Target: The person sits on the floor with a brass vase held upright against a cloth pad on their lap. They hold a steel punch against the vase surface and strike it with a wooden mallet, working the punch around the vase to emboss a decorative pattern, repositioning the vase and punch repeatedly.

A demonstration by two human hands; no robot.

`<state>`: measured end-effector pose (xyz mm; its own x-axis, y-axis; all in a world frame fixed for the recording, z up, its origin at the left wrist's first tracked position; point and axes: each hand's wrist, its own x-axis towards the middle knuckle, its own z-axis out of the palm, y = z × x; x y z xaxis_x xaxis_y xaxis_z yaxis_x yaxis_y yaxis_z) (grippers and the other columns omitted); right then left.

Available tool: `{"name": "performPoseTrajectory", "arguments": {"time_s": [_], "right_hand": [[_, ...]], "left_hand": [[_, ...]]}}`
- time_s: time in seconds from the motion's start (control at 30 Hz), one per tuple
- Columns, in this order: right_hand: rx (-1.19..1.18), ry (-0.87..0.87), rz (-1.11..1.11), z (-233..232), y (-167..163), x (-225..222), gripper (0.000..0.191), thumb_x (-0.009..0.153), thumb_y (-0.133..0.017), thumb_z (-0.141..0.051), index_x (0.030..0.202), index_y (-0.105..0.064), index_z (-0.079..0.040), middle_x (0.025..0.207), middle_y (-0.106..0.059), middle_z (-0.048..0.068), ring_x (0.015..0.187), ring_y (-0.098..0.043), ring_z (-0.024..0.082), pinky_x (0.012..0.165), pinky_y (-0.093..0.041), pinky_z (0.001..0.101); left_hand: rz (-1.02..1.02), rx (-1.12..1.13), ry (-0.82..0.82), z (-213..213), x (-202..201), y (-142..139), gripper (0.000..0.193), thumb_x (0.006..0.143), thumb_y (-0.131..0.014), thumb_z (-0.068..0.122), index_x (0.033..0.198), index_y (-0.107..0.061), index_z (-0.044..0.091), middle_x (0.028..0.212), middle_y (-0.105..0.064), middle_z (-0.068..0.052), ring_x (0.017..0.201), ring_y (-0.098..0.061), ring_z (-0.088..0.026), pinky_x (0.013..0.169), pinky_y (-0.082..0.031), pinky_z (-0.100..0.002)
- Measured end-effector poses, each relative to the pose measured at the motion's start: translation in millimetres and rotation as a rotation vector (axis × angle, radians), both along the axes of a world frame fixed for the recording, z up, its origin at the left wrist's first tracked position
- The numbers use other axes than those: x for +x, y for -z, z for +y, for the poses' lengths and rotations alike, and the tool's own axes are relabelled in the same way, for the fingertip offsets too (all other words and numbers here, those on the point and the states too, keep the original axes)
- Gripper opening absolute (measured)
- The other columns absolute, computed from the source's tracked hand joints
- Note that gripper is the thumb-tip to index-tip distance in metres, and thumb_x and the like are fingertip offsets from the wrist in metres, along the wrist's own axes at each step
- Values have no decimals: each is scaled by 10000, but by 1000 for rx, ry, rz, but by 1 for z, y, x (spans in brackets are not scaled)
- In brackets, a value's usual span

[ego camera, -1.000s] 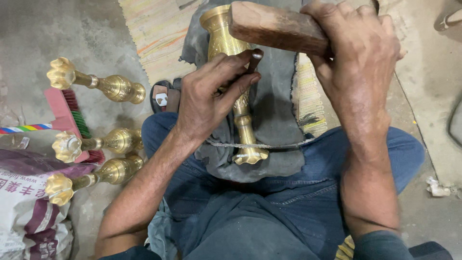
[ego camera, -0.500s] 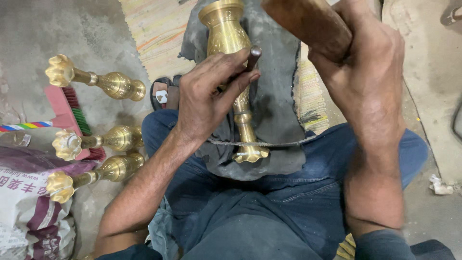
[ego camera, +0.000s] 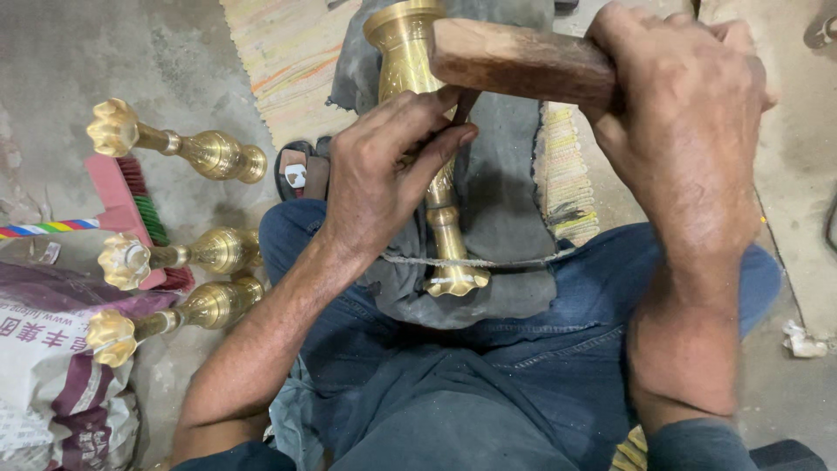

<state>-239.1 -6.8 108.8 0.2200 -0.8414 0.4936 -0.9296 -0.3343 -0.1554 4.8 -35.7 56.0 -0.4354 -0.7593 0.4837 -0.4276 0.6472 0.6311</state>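
1. Brass stand (ego camera: 425,131) is lying on a grey cloth (ego camera: 506,201) across the person's lap, long axis running straight away from the body, flared base far, lobed end near the belly.
2. Left hand (ego camera: 384,170) is sitting right on the stem, fingers (ego camera: 436,148) pinched narrow around a thin dark tool (ego camera: 462,103), so it's the nearer one.
3. Right hand (ego camera: 689,113) is gripping a wooden block (ego camera: 523,61), fingers wrapped tight, hanging just over the tool.
4. Three more shiny ribbed stands (ego camera: 174,148) are lying on the concrete floor (ego camera: 61,78) to the left, beside a red brush (ego camera: 131,196).
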Motion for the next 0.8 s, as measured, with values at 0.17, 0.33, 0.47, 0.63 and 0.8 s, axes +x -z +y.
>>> {"name": "performPoseTrajectory", "arguments": {"time_s": [0.17, 0.33, 0.47, 0.63, 0.8], "right_hand": [[-17, -22, 85, 2, -2, 1, 223, 815, -811, 12, 981, -662, 12, 793, -676, 177, 747, -686, 380, 682, -476, 505], [152, 23, -244, -3, 10, -1, 181, 943, -770, -68, 1034, -622, -17, 835, -652, 136, 800, -694, 302, 722, -488, 428], [147, -2, -291, -6, 14, -4, 223, 945, -798, -75, 1088, -636, -18, 913, -668, 137, 877, -706, 307, 760, -507, 438], [107, 10, -140, -5, 14, -3, 252, 872, -824, -71, 1036, -642, -12, 823, -669, 151, 791, -698, 337, 727, -508, 473], [5, -91, -10, -7, 15, -2, 240, 845, -833, -15, 984, -639, 11, 782, -663, 176, 779, -690, 375, 733, -504, 495]], "left_hand": [[12, -22, -12, 1, 0, 1, 297, 997, -825, 123, 1239, -681, 28, 993, -727, -69, 890, -751, -167, 766, -631, -306], [-23, -36, 4, -1, 0, 3, 301, 1003, -806, 156, 1248, -686, 29, 992, -731, -67, 888, -750, -170, 773, -638, -305], [-41, -61, 1, -2, 1, 2, 283, 1013, -814, 168, 1225, -686, 31, 997, -730, -70, 891, -748, -178, 782, -623, -331], [-44, -42, 16, -1, 2, 0, 288, 1001, -810, 160, 1228, -689, 32, 979, -729, -61, 886, -747, -182, 789, -615, -344], [-62, -29, 8, -1, 1, -4, 266, 994, -826, 153, 1188, -689, 33, 978, -722, -79, 876, -738, -207, 783, -604, -356]]}}
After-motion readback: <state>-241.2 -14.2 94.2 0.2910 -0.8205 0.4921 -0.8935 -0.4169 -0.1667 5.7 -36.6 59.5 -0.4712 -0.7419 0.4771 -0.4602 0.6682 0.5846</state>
